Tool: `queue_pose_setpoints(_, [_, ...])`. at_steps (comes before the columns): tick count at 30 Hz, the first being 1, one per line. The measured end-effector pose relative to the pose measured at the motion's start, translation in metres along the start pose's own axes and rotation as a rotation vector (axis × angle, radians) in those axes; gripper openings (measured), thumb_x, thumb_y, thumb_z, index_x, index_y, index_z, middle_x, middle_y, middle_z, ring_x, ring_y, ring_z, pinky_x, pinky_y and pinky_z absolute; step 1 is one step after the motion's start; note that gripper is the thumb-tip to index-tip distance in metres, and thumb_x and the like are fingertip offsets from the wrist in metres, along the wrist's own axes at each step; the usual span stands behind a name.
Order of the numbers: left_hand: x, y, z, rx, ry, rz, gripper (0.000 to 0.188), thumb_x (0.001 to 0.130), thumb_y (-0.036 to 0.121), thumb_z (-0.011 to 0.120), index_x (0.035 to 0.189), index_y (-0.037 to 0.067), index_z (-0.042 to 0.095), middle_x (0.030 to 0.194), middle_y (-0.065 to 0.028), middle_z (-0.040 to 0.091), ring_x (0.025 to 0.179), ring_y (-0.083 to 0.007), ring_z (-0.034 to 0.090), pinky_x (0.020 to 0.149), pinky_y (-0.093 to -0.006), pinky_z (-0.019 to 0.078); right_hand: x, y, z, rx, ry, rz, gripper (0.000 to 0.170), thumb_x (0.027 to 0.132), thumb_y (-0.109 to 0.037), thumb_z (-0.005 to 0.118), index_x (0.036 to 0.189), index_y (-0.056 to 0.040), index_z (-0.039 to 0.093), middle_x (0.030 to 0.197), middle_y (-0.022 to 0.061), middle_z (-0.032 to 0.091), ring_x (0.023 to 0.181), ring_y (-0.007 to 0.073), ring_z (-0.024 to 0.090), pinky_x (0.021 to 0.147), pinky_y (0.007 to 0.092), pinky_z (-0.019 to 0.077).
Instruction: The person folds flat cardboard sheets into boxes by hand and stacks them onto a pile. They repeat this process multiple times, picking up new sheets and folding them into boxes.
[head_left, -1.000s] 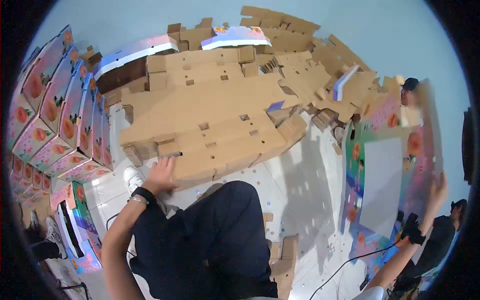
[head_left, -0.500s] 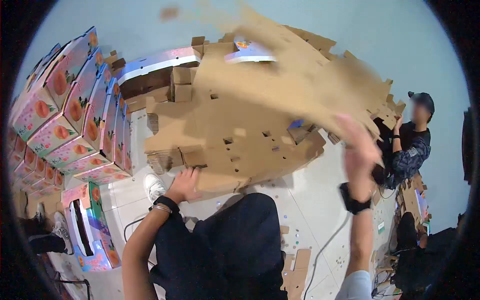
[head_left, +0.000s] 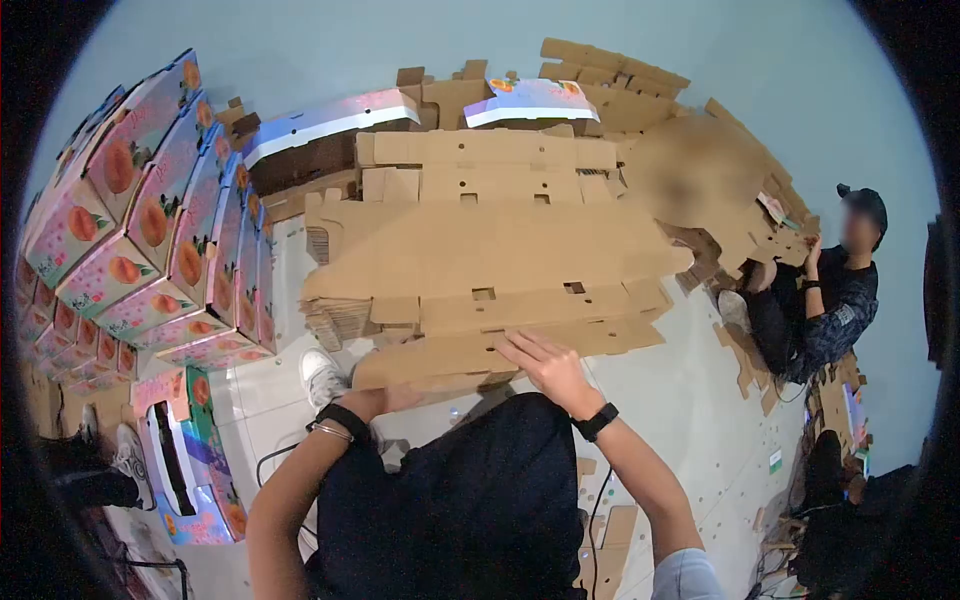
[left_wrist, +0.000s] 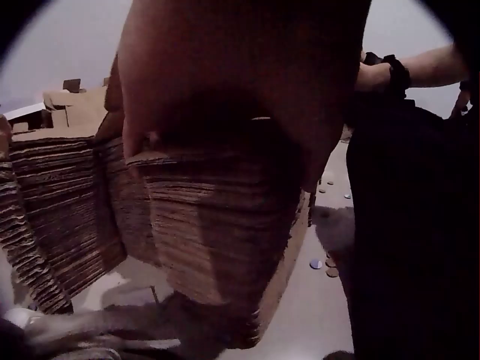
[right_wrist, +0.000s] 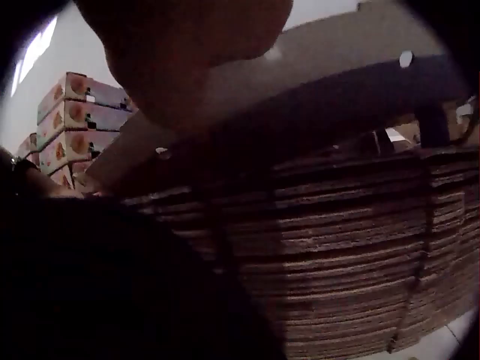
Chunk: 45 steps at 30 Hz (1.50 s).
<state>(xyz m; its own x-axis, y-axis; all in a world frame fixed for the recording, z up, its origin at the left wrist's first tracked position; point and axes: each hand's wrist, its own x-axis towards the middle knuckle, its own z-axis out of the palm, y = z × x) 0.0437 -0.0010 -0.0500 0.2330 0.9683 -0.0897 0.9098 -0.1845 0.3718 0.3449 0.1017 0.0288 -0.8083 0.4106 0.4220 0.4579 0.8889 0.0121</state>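
In the head view, a large flattened cardboard box [head_left: 480,238] lies brown side up on a thick stack of similar sheets. My left hand [head_left: 388,399] is at the stack's near left corner. The left wrist view shows its fingers bent down over the edge of the stack [left_wrist: 217,225]. My right hand [head_left: 548,368] rests on the top sheet's near flap, fingers fairly straight and pointing forward. From the right wrist view, that flap [right_wrist: 315,86] slants up above the layered edges of the stack; the hand is dark and partly cropped there.
Peach-printed boxes [head_left: 150,215] are piled at the left, with another printed box [head_left: 190,455] on the floor below. More cardboard [head_left: 690,170] leans by the back wall. A person in a cap [head_left: 835,280] sits at the right. A black cable [head_left: 597,520] runs near my leg.
My right hand has swung the printed sheet from upright at the right over onto the stack, brown side up. The left hand has stayed by the near left corner.
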Motion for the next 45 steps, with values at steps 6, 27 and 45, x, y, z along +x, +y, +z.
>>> queue_pose_setpoints(6, [-0.004,-0.002,0.005,0.206,0.232,0.139,0.090,0.071,0.061,0.065,0.134,0.001,0.041,0.129,-0.0240,0.049,0.121,-0.0418,0.044,0.104,-0.0490,0.0335,0.023,0.028,-0.021,-0.034,0.028,-0.081,0.044,0.077,-0.010,0.057,0.120,-0.0181,0.059,0.120,0.0033,0.062,0.105,0.0195,0.062,0.075,0.0294,0.0563])
queue_pose_setpoints(27, [0.000,-0.009,0.007,0.341,0.370,0.238,0.097,0.063,0.061,0.070,0.130,-0.003,0.041,0.115,-0.0199,0.051,0.107,-0.0343,0.050,0.087,-0.0445,0.0401,0.060,0.074,-0.096,-0.298,0.169,-0.371,0.051,0.077,-0.009,0.058,0.127,-0.0161,0.054,0.128,0.0028,0.057,0.111,0.0201,0.059,0.088,0.0309,0.0523])
queue_pose_setpoints(45, [-0.018,-0.026,-0.021,-0.020,0.145,-0.004,0.087,0.065,0.034,0.080,0.136,0.005,0.038,0.121,-0.0180,0.050,0.114,-0.0342,0.049,0.098,-0.0455,0.0377,-0.019,0.034,-0.004,-0.022,-0.043,0.037,0.044,0.077,-0.010,0.056,0.120,-0.0176,0.060,0.125,0.0035,0.059,0.111,0.0239,0.059,0.092,0.0352,0.0505])
